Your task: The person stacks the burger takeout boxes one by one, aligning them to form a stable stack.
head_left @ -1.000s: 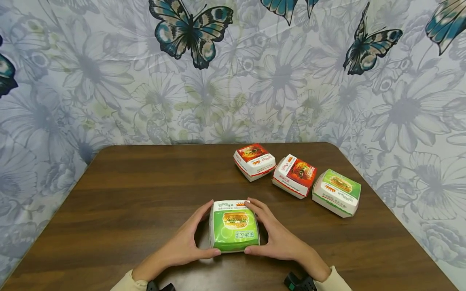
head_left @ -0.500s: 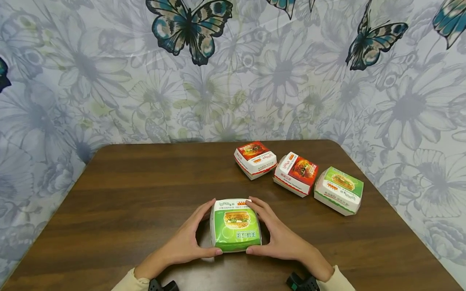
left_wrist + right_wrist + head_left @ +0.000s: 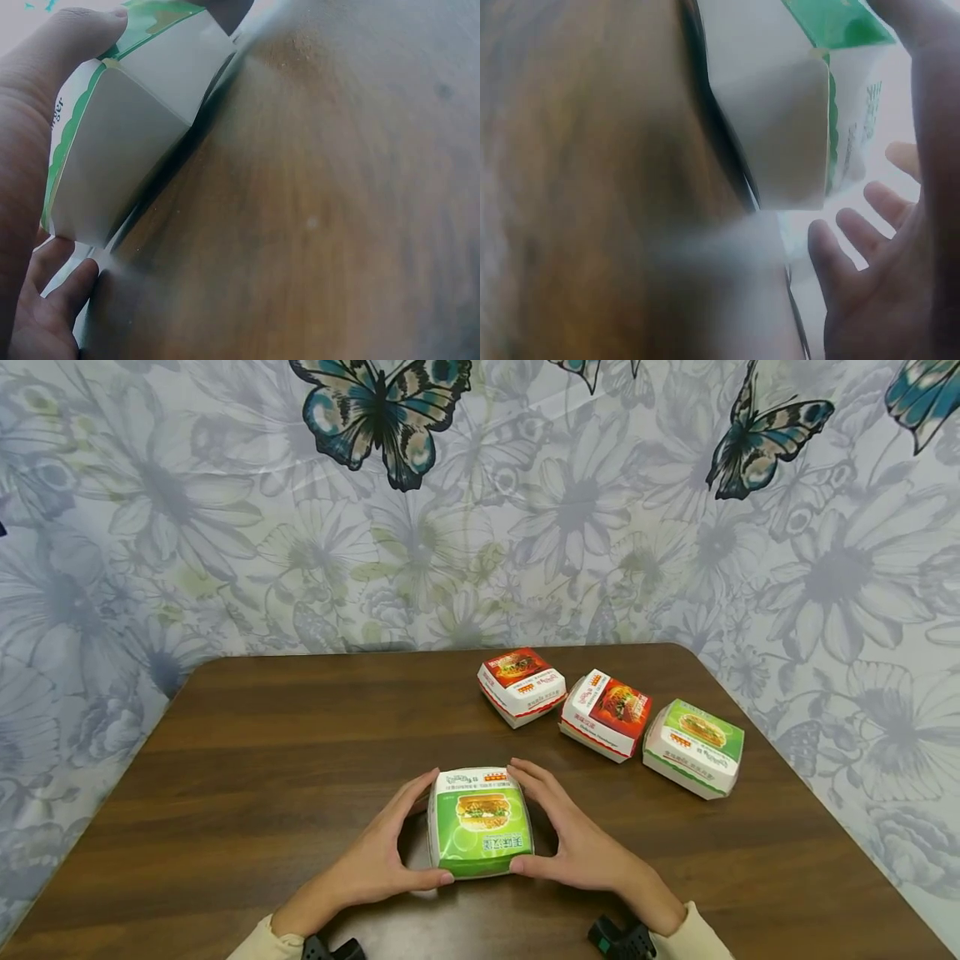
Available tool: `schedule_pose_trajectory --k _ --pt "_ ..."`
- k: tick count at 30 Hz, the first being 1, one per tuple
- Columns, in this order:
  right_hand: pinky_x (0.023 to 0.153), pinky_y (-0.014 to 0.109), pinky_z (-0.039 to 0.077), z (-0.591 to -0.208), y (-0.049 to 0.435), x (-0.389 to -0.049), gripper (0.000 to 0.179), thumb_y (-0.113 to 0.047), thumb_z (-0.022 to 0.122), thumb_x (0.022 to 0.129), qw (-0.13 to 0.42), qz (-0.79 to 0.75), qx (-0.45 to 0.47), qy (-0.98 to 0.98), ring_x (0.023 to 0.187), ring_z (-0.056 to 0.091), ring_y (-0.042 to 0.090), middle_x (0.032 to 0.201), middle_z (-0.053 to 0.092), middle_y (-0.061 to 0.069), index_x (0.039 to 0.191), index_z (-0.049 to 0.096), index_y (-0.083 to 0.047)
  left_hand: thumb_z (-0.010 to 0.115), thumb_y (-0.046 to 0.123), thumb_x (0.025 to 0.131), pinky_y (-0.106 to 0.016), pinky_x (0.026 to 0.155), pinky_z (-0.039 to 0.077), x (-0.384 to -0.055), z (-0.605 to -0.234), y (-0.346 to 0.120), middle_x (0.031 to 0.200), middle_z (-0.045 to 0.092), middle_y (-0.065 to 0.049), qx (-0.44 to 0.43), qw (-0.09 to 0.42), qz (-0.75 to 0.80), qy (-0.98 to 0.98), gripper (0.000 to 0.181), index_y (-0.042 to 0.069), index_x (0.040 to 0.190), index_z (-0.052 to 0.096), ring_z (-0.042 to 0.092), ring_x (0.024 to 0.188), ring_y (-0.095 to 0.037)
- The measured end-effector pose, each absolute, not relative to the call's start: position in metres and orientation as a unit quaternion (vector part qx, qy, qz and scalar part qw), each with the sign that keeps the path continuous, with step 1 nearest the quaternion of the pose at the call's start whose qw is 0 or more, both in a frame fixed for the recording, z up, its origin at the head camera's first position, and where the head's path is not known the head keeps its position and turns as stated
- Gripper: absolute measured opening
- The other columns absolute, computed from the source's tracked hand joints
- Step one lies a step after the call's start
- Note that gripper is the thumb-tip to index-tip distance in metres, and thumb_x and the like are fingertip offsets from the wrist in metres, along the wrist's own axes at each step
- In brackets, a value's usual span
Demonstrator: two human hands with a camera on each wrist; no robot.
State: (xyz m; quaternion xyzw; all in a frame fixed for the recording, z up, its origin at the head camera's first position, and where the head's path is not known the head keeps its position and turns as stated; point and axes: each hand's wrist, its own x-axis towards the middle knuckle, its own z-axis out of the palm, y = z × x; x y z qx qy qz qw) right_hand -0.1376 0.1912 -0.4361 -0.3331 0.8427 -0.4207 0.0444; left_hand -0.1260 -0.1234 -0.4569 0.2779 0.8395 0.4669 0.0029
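A green and white paper burger box (image 3: 482,839) sits on the brown table (image 3: 247,777) between my two hands. My left hand (image 3: 372,858) holds its left side, thumb at the near corner and fingertips at the far one. The left wrist view shows the thumb (image 3: 97,34) on the green edge of the box and the white side panel below it. My right hand (image 3: 581,847) lies along the right side, its index fingertip and thumb right at the corners. In the right wrist view, several spread fingers (image 3: 859,236) stand apart from the box side.
Two red and white burger boxes (image 3: 521,687) (image 3: 607,714) and another green one (image 3: 693,747) lie in a slanting row at the back right. A patterned butterfly cloth (image 3: 480,568) hangs behind the table. Black wrist cameras (image 3: 622,937) show at the cream sleeves (image 3: 693,935).
My right hand has loosened: its index fingertip and thumb have drawn slightly rightward off the box top. The left hand and the box stay put, while the head view shifts a little.
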Motion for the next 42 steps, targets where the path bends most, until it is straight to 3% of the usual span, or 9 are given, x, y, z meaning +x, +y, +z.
schedule_pose_trajectory --k 8,14,18,29,37,42 --pt "0.121 0.038 0.035 -0.427 0.196 -0.145 0.099 -0.029 0.084 0.088 0.025 -0.43 -0.343 0.835 0.153 0.027 0.022 0.169 0.018 -0.002 0.164 0.021 -0.029 0.092 0.051 0.073 -0.061 0.11 0.041 -0.129 -0.456 -0.124 0.166 0.032 -0.002 0.274 -0.006 0.462 0.844 0.118 0.033 0.165 0.02 0.042 0.145 -0.022" --pt "0.121 0.038 0.035 -0.423 0.197 -0.146 0.099 -0.029 0.084 0.088 0.025 -0.433 -0.335 0.837 0.153 0.026 0.021 0.169 0.018 -0.003 0.164 0.021 -0.03 0.092 0.051 0.073 -0.06 0.11 0.041 -0.13 -0.455 -0.123 0.164 0.032 0.004 0.275 -0.009 0.456 0.847 0.119 0.022 0.165 0.023 0.042 0.145 -0.022" --pt "0.121 0.038 0.035 -0.422 0.197 -0.145 0.099 -0.03 0.084 0.088 0.027 -0.435 -0.331 0.837 0.154 0.026 0.022 0.169 0.018 -0.003 0.164 0.021 -0.03 0.092 0.05 0.073 -0.057 0.11 0.043 -0.129 -0.454 -0.124 0.164 0.032 0.005 0.276 -0.008 0.455 0.847 0.118 0.022 0.165 0.023 0.045 0.142 -0.02" --pt "0.12 0.038 0.036 -0.421 0.199 -0.143 0.102 -0.027 0.086 0.085 0.014 -0.439 -0.334 0.834 0.152 0.031 0.026 0.169 0.02 -0.002 0.164 0.022 -0.028 0.092 0.049 0.074 -0.053 0.111 0.044 -0.128 -0.454 -0.124 0.164 0.032 0.003 0.278 -0.001 0.46 0.843 0.117 0.032 0.165 0.02 0.049 0.138 -0.019" --pt "0.119 0.04 0.038 -0.421 0.2 -0.14 0.104 -0.025 0.087 0.084 0.001 -0.444 -0.332 0.832 0.149 0.037 0.032 0.168 0.021 -0.002 0.164 0.022 -0.028 0.092 0.047 0.075 -0.043 0.112 0.046 -0.127 -0.456 -0.123 0.164 0.031 0.006 0.279 0.013 0.478 0.833 0.115 0.035 0.164 0.019 0.05 0.137 -0.019" --pt "0.117 0.043 0.041 -0.42 0.202 -0.139 0.103 -0.023 0.087 0.084 -0.005 -0.444 -0.323 0.836 0.146 0.041 0.038 0.169 0.021 -0.002 0.164 0.023 -0.028 0.091 0.05 0.075 -0.048 0.112 0.045 -0.127 -0.455 -0.123 0.164 0.031 0.006 0.278 0.013 0.468 0.839 0.115 0.035 0.164 0.019 0.049 0.138 -0.018"
